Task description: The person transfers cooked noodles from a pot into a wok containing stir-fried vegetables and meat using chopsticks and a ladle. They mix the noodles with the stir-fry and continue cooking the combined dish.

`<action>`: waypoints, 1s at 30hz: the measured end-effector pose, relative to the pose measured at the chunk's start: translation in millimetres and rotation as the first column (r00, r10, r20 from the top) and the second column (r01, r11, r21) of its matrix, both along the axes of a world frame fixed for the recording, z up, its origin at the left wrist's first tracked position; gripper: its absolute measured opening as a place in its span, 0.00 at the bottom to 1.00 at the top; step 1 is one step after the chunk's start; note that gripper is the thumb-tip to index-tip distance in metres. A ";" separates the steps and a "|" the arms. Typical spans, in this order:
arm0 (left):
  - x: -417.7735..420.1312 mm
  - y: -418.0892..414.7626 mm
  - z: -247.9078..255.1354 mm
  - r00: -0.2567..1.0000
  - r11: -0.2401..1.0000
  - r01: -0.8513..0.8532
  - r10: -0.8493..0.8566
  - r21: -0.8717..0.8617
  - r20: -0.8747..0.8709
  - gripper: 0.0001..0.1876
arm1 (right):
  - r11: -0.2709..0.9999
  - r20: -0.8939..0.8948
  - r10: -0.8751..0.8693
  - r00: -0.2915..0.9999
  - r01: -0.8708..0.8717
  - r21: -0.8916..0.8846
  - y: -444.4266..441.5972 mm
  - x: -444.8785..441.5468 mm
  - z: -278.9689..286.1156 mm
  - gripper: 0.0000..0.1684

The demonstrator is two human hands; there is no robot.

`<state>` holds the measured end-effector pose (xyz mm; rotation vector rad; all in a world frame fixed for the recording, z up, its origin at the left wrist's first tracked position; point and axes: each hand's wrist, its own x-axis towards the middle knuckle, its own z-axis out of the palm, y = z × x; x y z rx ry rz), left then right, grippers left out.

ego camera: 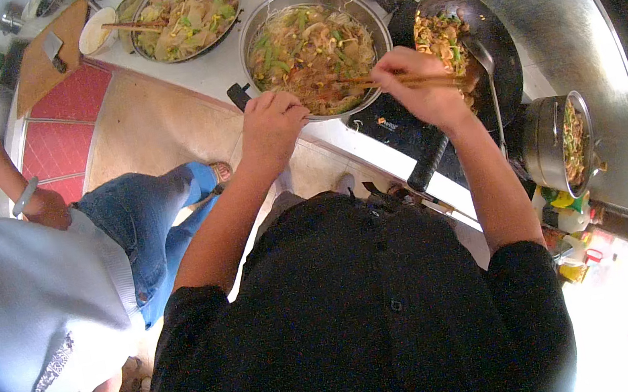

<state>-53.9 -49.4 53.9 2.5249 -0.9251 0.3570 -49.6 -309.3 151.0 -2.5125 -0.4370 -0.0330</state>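
Observation:
A round metal pan (382, 64) of noodles with bean sprouts and green vegetables (306, 45) stands on the counter before me. My left hand (273, 117) grips its near rim, just right of a black side handle (238, 95). In my right hand (418, 86) is a pair of wooden chopsticks (361, 80), slightly blurred, with the tips among the noodles. Just right of that hand sits a black wok (491, 17) holding cooked food (440, 40). A metal spatula (492, 84) leans inside the wok.
A second pan of noodles (189, 14) stands at the back left, chopsticks across it. Left of it are a white bowl (98, 32) and a cleaver (53, 49) on a wooden board (43, 78). A steel pot (543, 143) stands at right. Another person (43, 260) is close on my left.

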 end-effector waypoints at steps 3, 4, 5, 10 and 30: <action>17.9 6.3 0.5 0.966 0.990 0.095 -0.065 0.108 -0.251 0.10 | 0.871 -0.343 -0.240 0.908 0.357 0.338 -20.4 8.0 18.0 0.14; 23.2 5.9 4.1 0.948 0.999 0.045 -0.052 -0.029 -0.313 0.10 | 0.850 -0.320 -0.302 0.898 0.406 0.337 -25.6 9.6 28.4 0.15; 28.6 5.7 9.0 0.926 0.987 -0.017 -0.045 -0.162 -0.375 0.10 | 0.817 -0.368 -0.293 0.882 0.431 0.383 -37.1 18.5 30.9 0.17; 53.0 -1.7 22.9 0.978 0.940 -0.110 0.044 -0.323 -0.204 0.21 | 0.862 -0.206 -0.431 0.879 0.468 0.195 -24.1 54.4 6.3 0.19; 44.5 4.3 1.6 0.888 0.860 -0.458 0.454 -0.224 -0.071 0.32 | 0.962 -0.049 -0.026 0.998 0.038 0.272 37.4 40.5 15.1 0.08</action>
